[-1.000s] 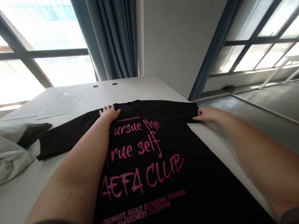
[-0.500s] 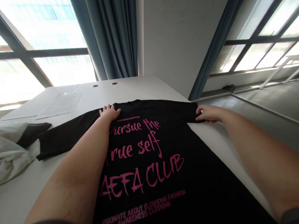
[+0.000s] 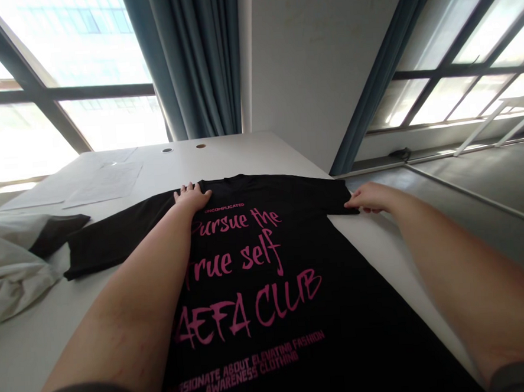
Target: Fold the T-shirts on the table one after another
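While the left hand [image 3: 193,197] lies palm-down, fingers spread, on the black T-shirt [image 3: 340,309] just left of its collar, the right hand [image 3: 368,198] pinches the end of its right sleeve [image 3: 326,197]. Left forearm runs over the shirt's left side; right forearm angles in from its right. Shirt's flat, print up, on the white table [image 3: 253,155].
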Demonstrator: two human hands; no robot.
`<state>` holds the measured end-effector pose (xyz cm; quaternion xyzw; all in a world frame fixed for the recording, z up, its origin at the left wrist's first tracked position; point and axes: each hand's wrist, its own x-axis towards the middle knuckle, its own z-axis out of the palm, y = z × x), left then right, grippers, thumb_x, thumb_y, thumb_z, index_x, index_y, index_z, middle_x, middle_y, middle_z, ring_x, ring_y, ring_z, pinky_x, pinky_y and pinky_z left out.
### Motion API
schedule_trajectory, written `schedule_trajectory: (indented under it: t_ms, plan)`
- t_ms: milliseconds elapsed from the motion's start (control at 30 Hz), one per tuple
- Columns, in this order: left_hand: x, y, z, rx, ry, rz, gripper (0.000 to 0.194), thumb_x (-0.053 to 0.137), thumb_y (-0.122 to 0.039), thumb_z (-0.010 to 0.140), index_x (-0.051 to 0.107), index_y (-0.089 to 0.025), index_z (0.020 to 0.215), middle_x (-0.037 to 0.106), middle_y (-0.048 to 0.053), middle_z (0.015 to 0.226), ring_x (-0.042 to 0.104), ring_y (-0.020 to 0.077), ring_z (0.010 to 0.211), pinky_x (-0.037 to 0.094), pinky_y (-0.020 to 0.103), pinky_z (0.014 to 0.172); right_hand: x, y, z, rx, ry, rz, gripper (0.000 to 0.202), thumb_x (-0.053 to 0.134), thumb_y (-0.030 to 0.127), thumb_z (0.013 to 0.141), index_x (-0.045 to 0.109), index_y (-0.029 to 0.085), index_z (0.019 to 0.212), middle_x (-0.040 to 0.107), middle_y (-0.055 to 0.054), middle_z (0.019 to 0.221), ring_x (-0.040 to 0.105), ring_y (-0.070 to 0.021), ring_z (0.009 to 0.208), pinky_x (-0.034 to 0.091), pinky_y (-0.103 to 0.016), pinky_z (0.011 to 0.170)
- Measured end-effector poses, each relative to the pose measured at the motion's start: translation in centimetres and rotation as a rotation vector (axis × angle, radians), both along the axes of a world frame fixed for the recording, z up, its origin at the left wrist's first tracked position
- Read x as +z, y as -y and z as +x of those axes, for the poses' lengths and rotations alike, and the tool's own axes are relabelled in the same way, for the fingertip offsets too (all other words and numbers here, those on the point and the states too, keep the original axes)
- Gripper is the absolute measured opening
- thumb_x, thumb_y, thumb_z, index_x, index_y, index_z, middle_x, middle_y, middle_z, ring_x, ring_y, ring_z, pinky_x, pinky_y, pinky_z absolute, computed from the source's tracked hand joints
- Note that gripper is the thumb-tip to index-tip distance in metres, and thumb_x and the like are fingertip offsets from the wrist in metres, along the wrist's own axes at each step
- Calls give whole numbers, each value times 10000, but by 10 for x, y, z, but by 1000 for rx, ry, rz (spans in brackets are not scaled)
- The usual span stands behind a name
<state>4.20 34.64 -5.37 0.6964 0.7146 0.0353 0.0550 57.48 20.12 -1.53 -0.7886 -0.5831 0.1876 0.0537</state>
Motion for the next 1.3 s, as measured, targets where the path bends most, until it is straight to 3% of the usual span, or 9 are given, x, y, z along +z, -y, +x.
schedule_trajectory:
  t_ms: [100, 233, 367, 467, 700, 967, 1067, 1200, 1300]
  plan:
    - [0, 0, 0, 7, 3, -9, 893, 272, -707, 973, 314, -148, 1668, 184, 155, 1753, 134, 429, 1607, 167, 669, 1269, 3, -4, -4, -43, 147, -96, 315, 791, 522, 742, 740, 212, 722, 612, -81, 585, 659, -262, 669, 512, -363, 622]
    - [0, 0, 1, 12, 4, -19, 903, 264, -712, 972, 298, -144, 1674, 171, 150, 1757, 118, 423, 1611, 157, 661, 1274, 8, -3, -19, 70, 371, 2, 205, 783, 430, 762, 772, 225, 769, 709, -117, 813, 697, -342, 978, 542, -415, 854]
    - [-1, 0, 0, 3, 3, -11, 898, 270, -703, 974, 314, -133, 1666, 181, 160, 1753, 134, 420, 1609, 164, 672, 1268, 0, -2, -47, 303, 457, 316, 383, 590, 440, 926, 784, 198, 1151, 690, -169, 1274, 599, -358, 1276, 454, -470, 1133]
    - [-2, -2, -1, -4, 3, -3, 886, 277, -703, 975, 331, -145, 1660, 188, 165, 1750, 145, 425, 1607, 175, 677, 1263, -20, -7, -67, 427, 341, 306, 557, 444, 443, 1002, 635, 171, 1449, 561, -141, 1529, 494, -312, 1445, 353, -427, 1261]
    - [-5, -5, -2, 9, -2, -5, 917, 264, -731, 963, 288, -159, 1678, 173, 150, 1758, 126, 412, 1613, 248, 637, 1255, -54, -17, -67, 321, 249, 133, 723, 273, 587, 1043, 274, 262, 1688, 207, -58, 1744, 201, -316, 1617, 241, -523, 1312]
    - [-4, -4, 0, 21, 1, -22, 923, 256, -724, 963, 269, -148, 1684, 152, 148, 1761, 117, 405, 1616, 215, 634, 1267, -39, -37, -69, 231, 304, 28, 753, 284, 678, 1022, 302, 311, 1678, 253, -93, 1732, 266, -402, 1584, 294, -635, 1251]
    - [-4, -4, 1, 27, 9, -24, 925, 235, -720, 971, 247, -140, 1691, 131, 145, 1763, 96, 407, 1618, 215, 654, 1258, -24, -61, -103, 229, 376, 17, 762, 374, 673, 1002, 407, 256, 1638, 284, -131, 1716, 256, -451, 1574, 277, -674, 1239]
    - [-3, -4, 2, 20, 26, -19, 845, 186, -657, 1000, 259, -177, 1692, 134, 124, 1762, 106, 419, 1614, 220, 699, 1235, -15, -92, -186, 556, 302, 129, 776, 367, 647, 1024, 335, 211, 1666, 196, -113, 1744, 168, -384, 1614, 164, -592, 1306]
    - [-1, -4, 2, 14, 36, -42, 776, 151, -580, 1022, 264, -206, 1692, 106, 95, 1767, 86, 416, 1616, 175, 721, 1239, -21, -111, -241, 602, 150, 53, 824, 324, 723, 1014, 279, 244, 1683, 161, -94, 1753, 166, -379, 1614, 176, -591, 1301]
